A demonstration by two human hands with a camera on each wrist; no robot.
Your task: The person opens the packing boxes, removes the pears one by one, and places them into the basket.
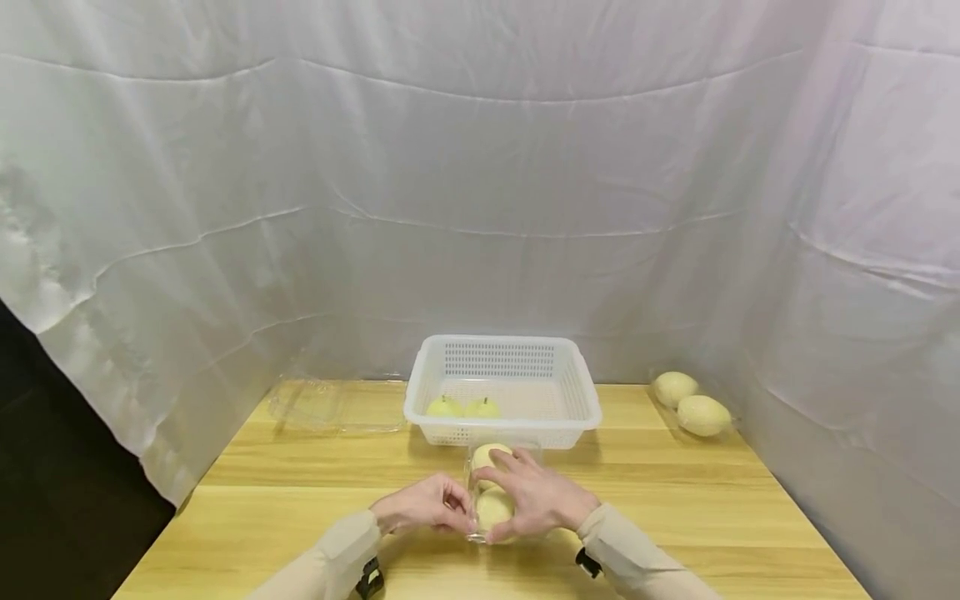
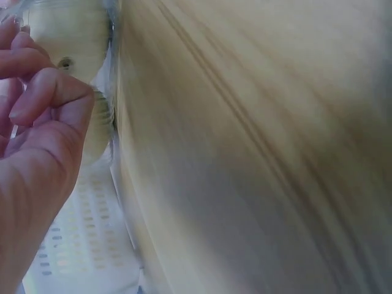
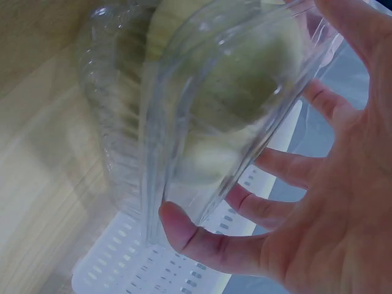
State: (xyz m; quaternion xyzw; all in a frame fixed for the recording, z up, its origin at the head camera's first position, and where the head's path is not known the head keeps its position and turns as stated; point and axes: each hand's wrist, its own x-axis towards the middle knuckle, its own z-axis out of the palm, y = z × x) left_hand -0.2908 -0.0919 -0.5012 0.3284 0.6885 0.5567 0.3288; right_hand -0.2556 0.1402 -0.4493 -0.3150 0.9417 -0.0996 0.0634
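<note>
- Pinched the near left edge of the box [image 3: 150,147] between curled fingers of the left hand [image 1: 429,504].
- Gripped the lid with the right hand [image 1: 542,498], spread wide, with the thumb toward the near end.
- Found the box just in front of the basket [image 1: 525,425], near the middle of the table [image 1: 285,479], with two pears [image 1: 495,507] inside, one behind the other.
- Seemed, at a guess, busy with the edge; called for short, firm pinches at the rim rather than weight on the fruit.
- Looked wise to steady lightly from the right, for fear of bruising or cracked plastic.
- Could not tell about a full seal all round.
- Saw two stemmed pears [image 1: 482,409] in the basket, a clear case [image 1: 375,428] to the left, and a packed pair [image 1: 703,415] far right.
</note>
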